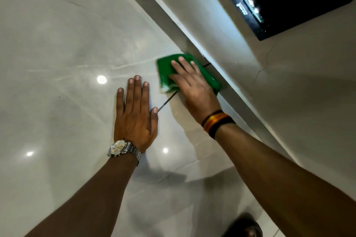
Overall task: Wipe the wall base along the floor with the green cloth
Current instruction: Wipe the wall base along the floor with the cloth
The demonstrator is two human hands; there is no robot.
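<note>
A folded green cloth (166, 69) lies on the glossy floor, its far edge against the grey wall base (237, 90) that runs diagonally from upper left to lower right. My right hand (192, 86) presses flat on top of the cloth, fingers together, a striped band on its wrist. My left hand (135, 110) rests flat on the floor tile just left of the cloth, fingers spread and holding nothing; a metal watch sits on that wrist.
Pale polished floor tiles (57, 54) with a dark grout line (166, 102) fill the left and middle. A black glossy panel (289, 0) is mounted on the wall at upper right. A foot (244, 227) shows at the bottom edge.
</note>
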